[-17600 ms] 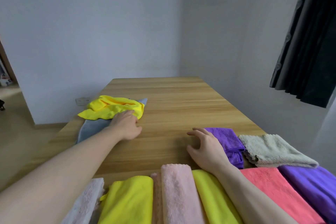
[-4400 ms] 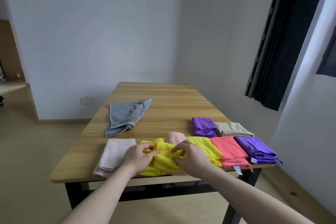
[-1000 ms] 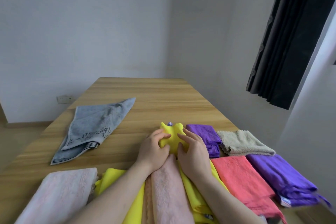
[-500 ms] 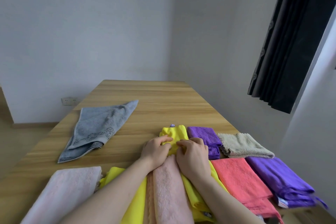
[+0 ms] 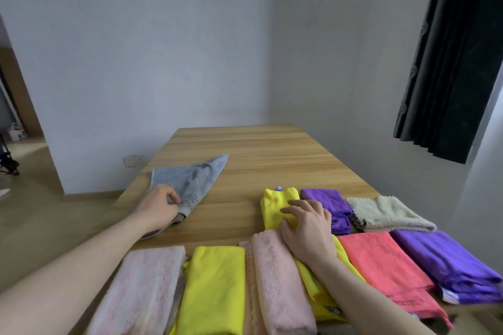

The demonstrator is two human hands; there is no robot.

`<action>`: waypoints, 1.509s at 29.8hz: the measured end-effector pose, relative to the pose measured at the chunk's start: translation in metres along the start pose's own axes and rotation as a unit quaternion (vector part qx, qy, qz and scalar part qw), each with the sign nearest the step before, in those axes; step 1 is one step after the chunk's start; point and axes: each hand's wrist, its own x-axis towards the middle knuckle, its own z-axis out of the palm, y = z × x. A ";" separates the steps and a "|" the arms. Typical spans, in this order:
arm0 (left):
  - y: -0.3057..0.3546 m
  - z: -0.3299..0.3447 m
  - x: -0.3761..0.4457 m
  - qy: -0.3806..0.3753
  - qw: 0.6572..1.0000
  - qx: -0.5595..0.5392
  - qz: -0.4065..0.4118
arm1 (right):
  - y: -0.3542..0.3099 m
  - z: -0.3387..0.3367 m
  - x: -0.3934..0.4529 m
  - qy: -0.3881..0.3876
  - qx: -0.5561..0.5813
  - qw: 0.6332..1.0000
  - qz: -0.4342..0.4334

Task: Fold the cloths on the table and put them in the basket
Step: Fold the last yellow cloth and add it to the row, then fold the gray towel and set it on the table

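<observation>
Ten cloths show on the desk (image 5: 272, 160); no basket can be made out. Near row runs off the bottom edge of the view: pale pink cloth (image 5: 141, 291), yellow cloth (image 5: 215, 288), pink roll (image 5: 275, 280), a yellow strip (image 5: 315, 280) mostly hidden under the right forearm, coral cloth (image 5: 381, 266), purple cloth (image 5: 446, 266) at 4 o'clock, overhanging the desk's right edge. Label on the small yellow cloth (image 5: 275, 204) too small to read.

Left hand (image 5: 158, 207): grip closed, thumb and fingers pinching the near part of the grey cloth (image 5: 190, 182) at 10 o'clock; its near corner is hidden beneath the palm. Right hand (image 5: 307, 226): fingers loosely spread, lying on the small yellow cloth at centre, clasping nothing.

Half a second ago both hands were together on the small yellow cloth; now the left has gone out to the grey cloth, and the right alone rests on the yellow one. The small yellow cloth touches the small purple cloth (image 5: 326, 201); the beige cloth (image 5: 386, 212) is just beside that.

Grey cloth lies close to the desk's left edge. Bare wood from centre to 12 o'clock, also between the grey cloth and the small yellow one. Dark curtain (image 5: 449, 62) at 2 o'clock.
</observation>
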 end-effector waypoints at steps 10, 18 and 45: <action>-0.042 -0.015 -0.010 -0.105 0.993 0.042 -0.015 | 0.001 0.001 0.000 -0.026 -0.009 1.000 -0.010; -0.038 -0.018 0.001 -0.097 0.995 0.001 -0.001 | 0.000 0.000 0.001 -0.088 0.000 0.996 0.003; 0.181 -0.206 0.015 0.228 0.953 -0.094 0.177 | -0.124 -0.128 0.079 -0.113 0.210 0.971 0.021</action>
